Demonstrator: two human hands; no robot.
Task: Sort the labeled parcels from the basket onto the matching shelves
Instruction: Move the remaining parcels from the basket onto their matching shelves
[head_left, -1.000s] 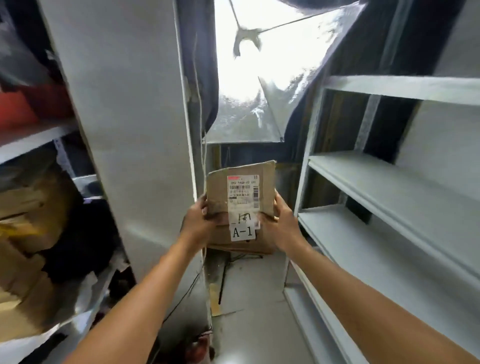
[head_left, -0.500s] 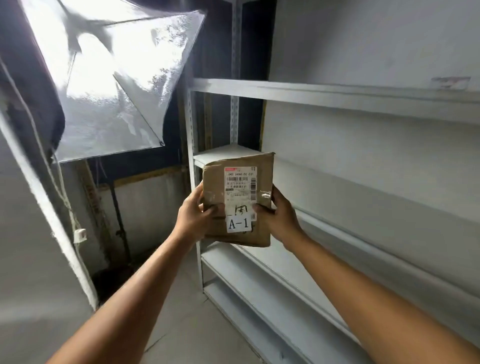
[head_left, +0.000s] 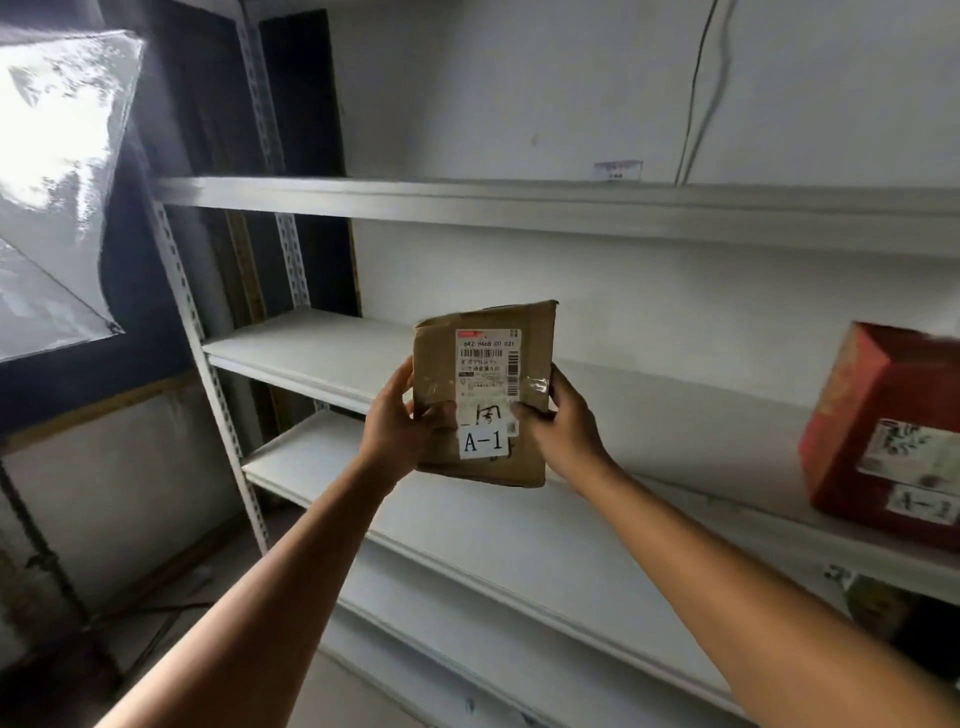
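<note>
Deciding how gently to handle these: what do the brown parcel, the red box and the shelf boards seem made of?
The brown parcel looks like matte kraft cardboard, dented at the corners, with glossy tape over a paper label. The red box is probably printed card with crisp folded edges, though blurred. The shelf board is likely white-painted metal, given its formed front lip.

"A-1" on the white sticker (head_left: 483, 441) of the brown parcel (head_left: 436, 358), a blurred "A-1" on the red box (head_left: 852, 395)
</note>
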